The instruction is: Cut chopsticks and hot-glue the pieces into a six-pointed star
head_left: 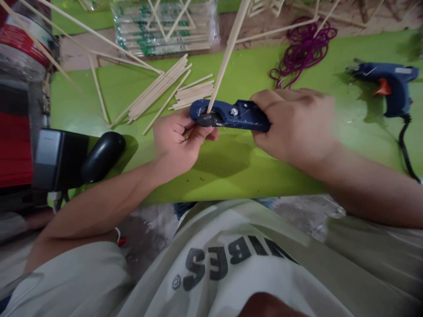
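My right hand is wrapped around the handle of a blue hand cutter. Its curved jaw and dark blade point left, around a thin wooden stick that rises tilted toward the top of the view. My left hand is closed just under the jaw, pinching at the stick's lower end; the fingers and cutter hide the exact grip. Beyond my left hand lie a bundle of long wooden sticks and a pile of shorter sticks on the green table.
A blue glue gun with its cord lies at right, purple cord at back. Glued stick frames and plastic-wrapped stick packs occupy the far side. A black box-shaped device and a black rounded object stand at left.
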Tool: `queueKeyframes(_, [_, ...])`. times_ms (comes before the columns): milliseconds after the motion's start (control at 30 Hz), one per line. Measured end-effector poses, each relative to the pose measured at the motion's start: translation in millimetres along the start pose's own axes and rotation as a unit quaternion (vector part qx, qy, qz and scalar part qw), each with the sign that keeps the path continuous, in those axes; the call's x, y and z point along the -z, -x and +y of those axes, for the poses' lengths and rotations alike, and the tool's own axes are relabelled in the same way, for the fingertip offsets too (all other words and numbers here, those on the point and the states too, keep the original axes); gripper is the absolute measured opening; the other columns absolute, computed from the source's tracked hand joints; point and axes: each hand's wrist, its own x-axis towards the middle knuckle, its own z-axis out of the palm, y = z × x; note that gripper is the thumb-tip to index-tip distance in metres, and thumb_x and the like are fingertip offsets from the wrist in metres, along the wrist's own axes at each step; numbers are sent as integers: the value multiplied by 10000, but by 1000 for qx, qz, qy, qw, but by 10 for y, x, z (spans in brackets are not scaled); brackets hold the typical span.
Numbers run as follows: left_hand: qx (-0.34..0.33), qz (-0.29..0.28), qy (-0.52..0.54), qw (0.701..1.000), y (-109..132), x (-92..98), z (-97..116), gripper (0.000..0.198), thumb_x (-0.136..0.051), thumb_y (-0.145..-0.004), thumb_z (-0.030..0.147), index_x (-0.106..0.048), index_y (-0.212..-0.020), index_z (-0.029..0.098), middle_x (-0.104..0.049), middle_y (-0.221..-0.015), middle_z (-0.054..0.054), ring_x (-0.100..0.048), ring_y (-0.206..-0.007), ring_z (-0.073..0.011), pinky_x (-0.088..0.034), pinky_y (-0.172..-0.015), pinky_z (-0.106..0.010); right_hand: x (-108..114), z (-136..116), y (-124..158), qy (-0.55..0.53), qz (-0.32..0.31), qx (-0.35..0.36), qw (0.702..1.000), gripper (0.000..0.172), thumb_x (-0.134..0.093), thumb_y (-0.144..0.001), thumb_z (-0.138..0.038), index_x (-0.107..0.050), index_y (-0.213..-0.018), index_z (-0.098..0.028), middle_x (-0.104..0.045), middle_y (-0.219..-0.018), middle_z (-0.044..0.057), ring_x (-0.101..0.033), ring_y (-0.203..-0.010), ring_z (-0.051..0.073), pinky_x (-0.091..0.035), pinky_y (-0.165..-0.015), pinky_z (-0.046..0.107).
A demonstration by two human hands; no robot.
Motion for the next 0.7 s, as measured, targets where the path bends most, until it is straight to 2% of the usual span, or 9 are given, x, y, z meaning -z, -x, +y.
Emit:
queueKeyframes(67, [6, -9, 10, 1000, -10, 13, -16, 568, -794, -1186, 800, -829, -1006, 262, -846, -865, -47, -829, -736, -202, -757, -706, -373, -14, -40, -30, -8, -17, -9, 1000, 631, -659, -1060, -755, -862, -1292, -204, -885, -1060, 159, -861, -1043, 428, -624, -888, 511])
queueKeyframes(133, [21, -22, 16, 999, -22, 21, -46, 572, -814, -1171, 807, -825, -1003, 260, -850, -864, -51, -830, -728, -203, -752, -690, -368, -33, -73, -64, -11, -36, -21, 999, 661, -708, -1037, -788, -855, -1305, -201, -881, -1024, 164, -851, -1007, 419, -602, -869, 494])
queueKeyframes(300, [54, -30, 65, 996, -59, -23, -144, 608, -871, -1109, 850, -822, -1016, 251, -858, -857, -42, -838, -699, -200, -758, -660, -361, -134, -11, -178, 13, -37, -61, 997, 405, -792, -1002, -540, -873, -1226, -213, -892, -981, 136, -810, -869, 358, -496, -769, 425])
queueKeyframes(367, [68, -58, 79, 993, -79, -23, -142, 607, -882, -1109, 833, -833, -1018, 234, -863, -847, -50, -833, -682, -195, -758, -656, -354, -165, 95, -229, -11, -16, -67, 998, 385, -784, -1031, -556, -887, -1196, -224, -883, -948, 135, -774, -844, 335, -480, -765, 425])
queueKeyframes(433, [83, -106, 83, 987, -109, 14, -116, 591, -889, -1117, 803, -844, -1024, 221, -861, -826, -59, -823, -657, -198, -744, -632, -350, -157, 230, -276, -43, 6, -78, 996, 461, -738, -1104, -644, -897, -1200, -223, -883, -968, 161, -761, -875, 343, -496, -782, 444])
queueKeyframes(500, [94, -154, 74, 981, -159, 91, -99, 569, -895, -1121, 776, -842, -1010, 221, -848, -799, -61, -795, -625, -198, -712, -596, -345, -112, 362, -312, -70, 19, -86, 994, 548, -664, -1172, -720, -895, -1215, -224, -882, -992, 177, -756, -914, 354, -530, -812, 462])
queueKeyframes(567, [102, -172, 54, 978, -236, 195, -122, 554, -884, -1129, 760, -824, -979, 229, -824, -783, -59, -749, -599, -187, -649, -550, -324, -61, 462, -336, -82, 26, -96, 992, 545, -632, -1201, -722, -881, -1178, -237, -866, -974, 170, -744, -911, 356, -561, -824, 475])
queueKeyframes(633, [95, -138, 43, 985, -327, 300, -191, 550, -833, -1150, 771, -793, -978, 251, -782, -778, -48, -676, -569, -167, -534, -488, -299, -45, 503, -350, -82, 24, -98, 991, 512, -627, -1208, -687, -872, -1124, -246, -846, -949, 164, -737, -885, 359, -570, -810, 485])
queueKeyframes(700, [68, -79, 44, 994, -397, 369, -274, 546, -755, -1174, 822, -765, -1044, 293, -761, -827, -40, -577, -542, -150, -395, -444, -303, -81, 469, -353, -83, 23, -51, 995, 491, -613, -1208, -637, -876, -1099, -237, -820, -897, 163, -733, -842, 362, -553, -774, 484])
